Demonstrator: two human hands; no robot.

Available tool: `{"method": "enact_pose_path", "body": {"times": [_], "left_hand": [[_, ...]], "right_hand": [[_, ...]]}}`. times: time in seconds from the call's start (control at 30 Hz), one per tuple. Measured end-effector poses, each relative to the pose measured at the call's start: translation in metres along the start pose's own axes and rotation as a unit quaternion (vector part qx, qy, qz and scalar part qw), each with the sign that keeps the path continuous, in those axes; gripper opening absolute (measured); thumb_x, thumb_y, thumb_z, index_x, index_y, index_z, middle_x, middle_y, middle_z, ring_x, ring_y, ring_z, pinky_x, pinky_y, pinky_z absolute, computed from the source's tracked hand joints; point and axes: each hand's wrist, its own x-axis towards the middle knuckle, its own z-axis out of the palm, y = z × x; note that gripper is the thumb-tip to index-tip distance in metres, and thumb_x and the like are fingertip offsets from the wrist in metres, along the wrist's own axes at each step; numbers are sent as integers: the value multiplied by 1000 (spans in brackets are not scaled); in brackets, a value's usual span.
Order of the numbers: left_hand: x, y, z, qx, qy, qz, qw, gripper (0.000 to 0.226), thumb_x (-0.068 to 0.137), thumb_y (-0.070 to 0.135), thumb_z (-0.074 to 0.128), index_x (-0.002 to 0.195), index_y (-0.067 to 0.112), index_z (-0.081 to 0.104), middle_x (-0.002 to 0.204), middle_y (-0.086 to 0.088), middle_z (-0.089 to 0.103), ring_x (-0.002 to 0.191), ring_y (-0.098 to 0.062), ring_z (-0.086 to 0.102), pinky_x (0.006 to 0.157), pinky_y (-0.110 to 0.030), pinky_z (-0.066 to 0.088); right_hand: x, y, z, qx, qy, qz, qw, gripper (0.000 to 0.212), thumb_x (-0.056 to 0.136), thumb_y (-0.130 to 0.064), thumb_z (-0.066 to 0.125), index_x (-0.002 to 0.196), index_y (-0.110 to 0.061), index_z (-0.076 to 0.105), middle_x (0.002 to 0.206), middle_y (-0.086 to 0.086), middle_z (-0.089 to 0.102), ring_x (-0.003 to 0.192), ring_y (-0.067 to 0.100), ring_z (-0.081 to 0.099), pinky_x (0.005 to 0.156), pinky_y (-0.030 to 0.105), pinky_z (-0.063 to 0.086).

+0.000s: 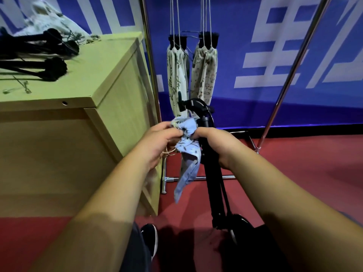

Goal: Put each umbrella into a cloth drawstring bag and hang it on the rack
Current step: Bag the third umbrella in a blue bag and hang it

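Left hand [157, 143] pinches one blue bag [189, 165]; right hand [213, 143] grips one black umbrella [213, 181].

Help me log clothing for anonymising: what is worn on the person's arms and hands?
Nothing shows on either. The left hand and right hand are bare: no gloves, rings or watch in view, and no sleeve appears up to the frame edge.
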Motion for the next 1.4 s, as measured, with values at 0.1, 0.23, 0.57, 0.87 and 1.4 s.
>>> {"method": "enact_pose_path", "body": {"times": [0.1, 0.23, 0.57, 0.87, 1.4], "left_hand": [[10, 6, -7, 107, 21, 93, 990, 51, 91, -1, 76, 132, 27, 61, 113, -12, 71, 92, -20, 70, 79, -35, 59], [25, 2, -16, 173, -31, 134, 975, 41, 95, 6, 75, 117, 40, 69, 101, 10, 71, 82, -2, 68, 83, -33, 58], [41, -13, -6, 318, 138, 45, 937, 27, 84, 42, 67, 74, 18, 58, 65, -4, 56, 60, -23, 53, 59, -32, 45], [28, -18, 6, 349, 83, -51, 932, 30, 89, 36, 57, 91, 10, 72, 86, -16, 77, 77, -34, 77, 66, -47, 66], [35, -32, 7, 249, 53, -89, 963, 19, 99, 17, 69, 110, 1, 66, 111, -25, 74, 85, -34, 80, 56, -40, 65]], "right_hand": [[7, -3, 0, -41, -22, 8, 999, 17, 70, -17, 73, 86, -12, 70, 80, 12, 61, 60, 24, 54, 63, 33, 48], [15, 0, -2, -77, -41, 14, 996, 20, 69, -18, 75, 88, -13, 73, 80, 10, 65, 62, 24, 56, 67, 36, 48], [17, 2, -9, -58, 18, -29, 998, 29, 91, -35, 80, 84, -15, 61, 64, 6, 54, 49, 22, 51, 56, 34, 48], [6, 5, 1, 29, -71, -40, 996, 54, 90, -46, 83, 117, -2, 66, 108, 24, 78, 85, 37, 74, 97, 61, 59], [18, 2, 0, 37, -32, -25, 998, 43, 88, -48, 83, 85, -9, 65, 81, 13, 59, 78, 32, 63, 79, 46, 57]]}}
